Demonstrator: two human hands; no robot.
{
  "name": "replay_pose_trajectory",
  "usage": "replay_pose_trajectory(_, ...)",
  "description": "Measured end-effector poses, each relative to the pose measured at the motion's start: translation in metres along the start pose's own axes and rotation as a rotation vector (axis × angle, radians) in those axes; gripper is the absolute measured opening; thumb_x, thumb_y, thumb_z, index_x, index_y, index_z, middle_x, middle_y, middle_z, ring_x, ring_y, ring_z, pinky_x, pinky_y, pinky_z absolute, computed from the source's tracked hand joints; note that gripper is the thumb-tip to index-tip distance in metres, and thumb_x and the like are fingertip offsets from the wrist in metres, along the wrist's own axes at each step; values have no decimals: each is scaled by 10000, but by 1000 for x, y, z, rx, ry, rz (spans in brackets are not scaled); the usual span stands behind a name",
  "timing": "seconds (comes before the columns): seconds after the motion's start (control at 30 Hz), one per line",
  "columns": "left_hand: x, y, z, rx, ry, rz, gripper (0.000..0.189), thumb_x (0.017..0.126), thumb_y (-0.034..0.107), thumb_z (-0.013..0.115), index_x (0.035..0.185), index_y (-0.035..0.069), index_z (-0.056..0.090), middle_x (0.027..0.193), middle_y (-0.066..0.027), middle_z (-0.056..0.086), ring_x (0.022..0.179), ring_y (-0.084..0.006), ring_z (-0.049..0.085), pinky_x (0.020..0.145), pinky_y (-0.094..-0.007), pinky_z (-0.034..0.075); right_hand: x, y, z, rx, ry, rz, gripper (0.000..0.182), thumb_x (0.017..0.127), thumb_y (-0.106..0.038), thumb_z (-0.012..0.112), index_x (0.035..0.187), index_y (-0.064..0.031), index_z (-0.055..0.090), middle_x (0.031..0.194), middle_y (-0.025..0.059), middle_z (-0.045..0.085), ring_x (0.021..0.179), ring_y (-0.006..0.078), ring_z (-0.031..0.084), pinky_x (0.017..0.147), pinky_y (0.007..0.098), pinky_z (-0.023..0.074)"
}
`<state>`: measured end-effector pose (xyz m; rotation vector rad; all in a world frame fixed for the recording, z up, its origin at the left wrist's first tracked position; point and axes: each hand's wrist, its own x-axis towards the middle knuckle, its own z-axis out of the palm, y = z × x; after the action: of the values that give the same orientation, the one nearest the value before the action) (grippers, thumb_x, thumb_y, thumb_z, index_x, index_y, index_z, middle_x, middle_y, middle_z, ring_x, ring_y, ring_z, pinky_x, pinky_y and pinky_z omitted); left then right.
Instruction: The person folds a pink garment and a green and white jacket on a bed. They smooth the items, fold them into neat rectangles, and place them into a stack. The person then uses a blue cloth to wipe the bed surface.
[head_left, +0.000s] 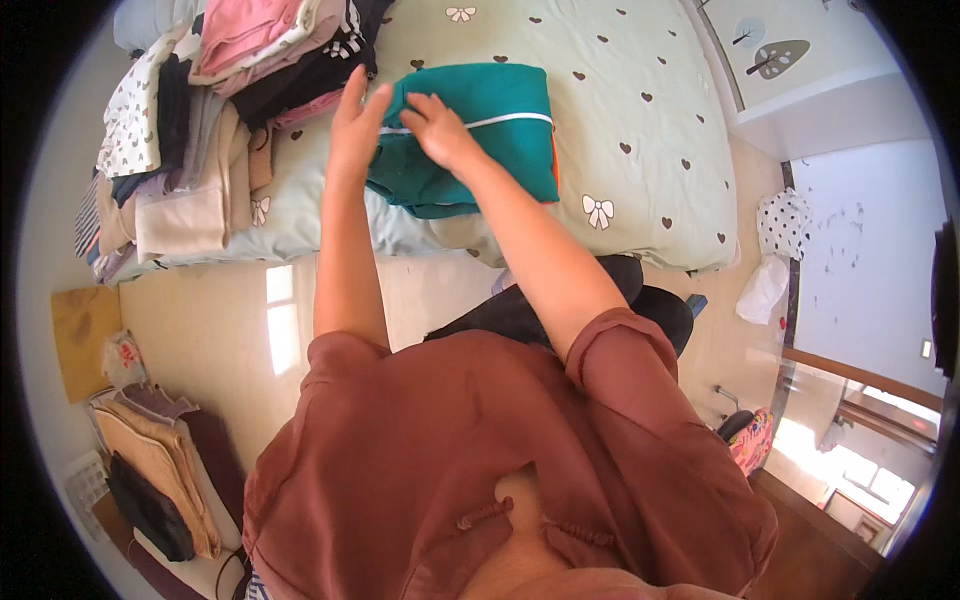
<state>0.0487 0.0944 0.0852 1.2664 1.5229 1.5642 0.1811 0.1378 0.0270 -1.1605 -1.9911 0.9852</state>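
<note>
A folded green garment (510, 157) with a white stripe lies on the bed's pale green cover, which bears hearts and bows. A sliver of orange fabric (556, 165) shows at its right edge. My left hand (356, 127) is raised at the garment's left edge, fingers apart, holding nothing. Over the left part of the garment is my right hand (439, 131), its fingers spread and slightly bent; whether it touches the cloth is hard to tell. Left of both hands stand piles of folded clothes, with a pink garment (244, 34) on top of one.
A beige folded garment (184, 217) lies near the bed's front left edge. Below that edge a black seat (660, 315) is partly hidden by my right arm. More folded textiles (150, 465) are stacked at the lower left. A white bag (763, 289) is at the right.
</note>
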Motion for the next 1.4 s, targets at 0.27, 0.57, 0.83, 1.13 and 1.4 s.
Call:
replay_pose_trajectory(0.27,-28,-73,55,1170,-147,306,657,957,588,441,1467,174,462,1553,-84,391,1460,-289,304,1152,-588,191,-42,34,-89,-835,65,-42,594,938,-487,548,1453,-201,472,1577,55,344,1485,281,223,1169,592,127)
replay_pose_trajectory(0.57,-34,-74,43,1035,-12,248,704,880,491,624,1430,81,466,1492,-188,427,1383,-340,392,1108,-538,312,-79,91,-116,-272,324,171,697,918,-415,627,1489,-93,390,1527,208,360,1376,350,402,1114,417,347)
replay_pose_trajectory(0.83,-23,-88,-8,544,-83,-313,623,817,383,724,1255,-40,591,1199,-256,645,1085,-367,638,931,-435,495,-88,55,-139,763,139,530,596,841,-264,758,1328,-16,518,1236,151,623,1097,259,617,937,387,506)
replay_pose_trajectory(1.13,-42,-22,67,-56,-176,-344,362,843,147,722,1126,-55,622,989,-133,688,824,-199,651,737,-330,531,-120,84,-198,764,332,385,565,808,-206,774,1277,9,545,1169,145,658,1023,241,639,907,370,511)
replay_pose_trajectory(1.4,-85,-24,138,138,-48,-17,464,905,256,698,1241,-40,577,1199,-185,600,1069,-239,592,905,-334,476,-181,120,-258,-457,717,325,743,793,-397,758,1400,-71,478,1344,165,583,1167,362,588,981,439,466)
